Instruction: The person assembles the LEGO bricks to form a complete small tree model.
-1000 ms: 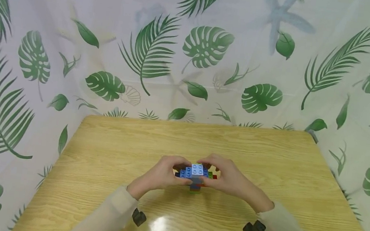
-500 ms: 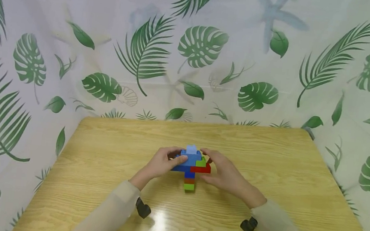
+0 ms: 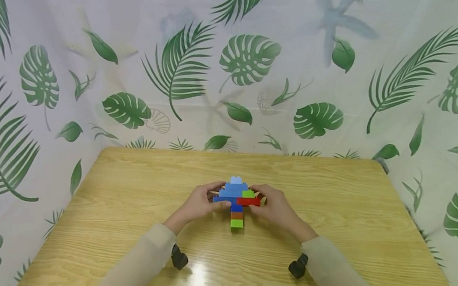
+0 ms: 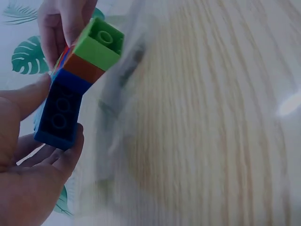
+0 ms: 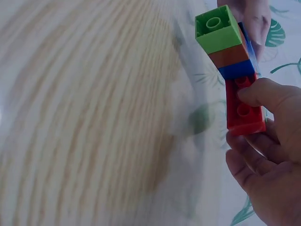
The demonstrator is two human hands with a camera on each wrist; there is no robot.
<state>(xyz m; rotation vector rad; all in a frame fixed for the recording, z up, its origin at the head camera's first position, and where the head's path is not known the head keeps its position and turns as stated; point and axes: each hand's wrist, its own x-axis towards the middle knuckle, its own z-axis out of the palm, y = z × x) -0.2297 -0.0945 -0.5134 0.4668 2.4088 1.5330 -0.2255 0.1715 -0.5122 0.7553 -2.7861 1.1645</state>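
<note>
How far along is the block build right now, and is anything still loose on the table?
Done: the multicoloured plastic brick model is already joined, with a green brick at its lower end, brown and blue above, and a red brick on one side. In hand: the left hand and right hand grip it above the wooden table. Left: no loose bricks show, so nothing visibly remains to add.

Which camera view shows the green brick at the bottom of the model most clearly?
The right wrist view: the green brick fills the near end, with its underside tube sharp. The left wrist view shows it well too, slightly dimmer. The head view shows only a small green face.
</note>
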